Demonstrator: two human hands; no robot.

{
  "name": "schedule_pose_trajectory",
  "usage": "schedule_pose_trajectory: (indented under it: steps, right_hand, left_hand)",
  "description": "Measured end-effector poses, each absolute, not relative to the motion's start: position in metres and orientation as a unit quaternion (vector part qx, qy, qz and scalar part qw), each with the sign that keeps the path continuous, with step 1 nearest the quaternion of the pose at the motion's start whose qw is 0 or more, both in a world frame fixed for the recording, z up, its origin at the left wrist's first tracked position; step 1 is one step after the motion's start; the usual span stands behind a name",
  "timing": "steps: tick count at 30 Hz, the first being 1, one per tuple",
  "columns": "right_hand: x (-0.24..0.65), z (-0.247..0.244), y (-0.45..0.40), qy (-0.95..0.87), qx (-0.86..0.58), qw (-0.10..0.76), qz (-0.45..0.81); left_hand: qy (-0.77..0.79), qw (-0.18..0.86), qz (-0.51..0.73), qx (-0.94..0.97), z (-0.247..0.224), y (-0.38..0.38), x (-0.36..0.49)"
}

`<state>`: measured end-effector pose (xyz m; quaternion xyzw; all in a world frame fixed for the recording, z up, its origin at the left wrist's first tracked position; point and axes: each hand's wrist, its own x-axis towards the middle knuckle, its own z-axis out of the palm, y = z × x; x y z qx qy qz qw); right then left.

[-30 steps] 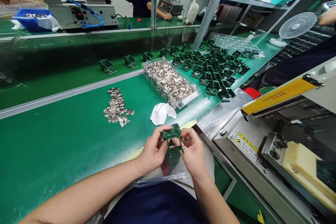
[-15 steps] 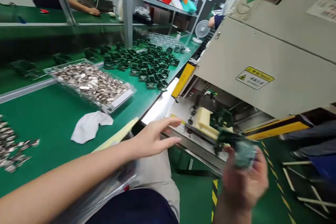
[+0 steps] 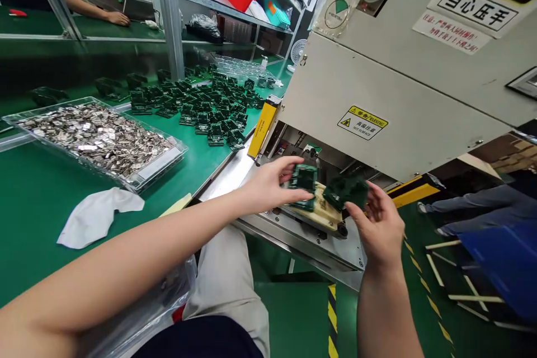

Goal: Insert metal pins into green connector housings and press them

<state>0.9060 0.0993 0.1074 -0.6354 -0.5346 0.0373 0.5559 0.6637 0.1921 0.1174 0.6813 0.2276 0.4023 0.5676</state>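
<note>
My left hand [image 3: 272,185] is closed around a dark green plastic part [image 3: 302,179], with its thumb below and fingers above. That part is over the left end of a cream-coloured fixture block [image 3: 325,210] at the machine's opening; whether it still touches the block I cannot tell. In my right hand [image 3: 381,226], between thumb and fingers, is a second dark green plastic part [image 3: 348,193], tilted, at the right side of the block. The two parts are close together but apart.
A beige press machine [image 3: 403,100] with warning labels overhangs the fixture, flanked by yellow bars [image 3: 263,127]. On the green bench [image 3: 37,179] are many dark green parts [image 3: 210,103], a clear tray [image 3: 178,151] of small metallic pieces and a white cloth [image 3: 98,215]. Another person's hand [image 3: 117,18] rests behind.
My right hand has brought its green part up and left to the fixture. My left hand, empty and open before, has moved right and closed on the part at the block. The view has turned right.
</note>
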Motion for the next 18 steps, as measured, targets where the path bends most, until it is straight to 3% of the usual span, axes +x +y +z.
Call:
schedule_pose_trajectory:
  steps: [3, 5, 8, 11, 14, 16, 18]
  right_hand:
    - [0.904, 0.116, 0.122, -0.614, -0.66, 0.425, 0.083]
    - [0.902, 0.119, 0.132, -0.622, -0.668, 0.387, 0.132]
    - [0.901, 0.113, 0.131, -0.614, -0.679, 0.377, 0.143]
    - [0.909, 0.092, 0.105, -0.579, -0.716, 0.389, 0.019]
    - [0.93, 0.058, 0.056, -0.422, -0.819, 0.38, -0.077]
    - [0.946, 0.034, 0.022, -0.325, -0.883, 0.339, -0.007]
    - [0.953, 0.012, 0.0, -0.274, -0.891, 0.356, 0.059]
  left_hand:
    - [0.304, 0.583, 0.362, 0.66, 0.098, 0.171, 0.592]
    - [0.363, 0.582, 0.324, 0.652, 0.075, 0.162, 0.552]
    - [0.419, 0.562, 0.292, 0.651, 0.038, 0.156, 0.519]
    - [0.409, 0.558, 0.282, 0.664, 0.015, 0.158, 0.52]
    - [0.369, 0.564, 0.241, 0.699, 0.011, 0.166, 0.532]
    - [0.348, 0.546, 0.211, 0.733, 0.014, 0.173, 0.537]
    - [0.335, 0.514, 0.196, 0.765, 0.018, 0.18, 0.538]
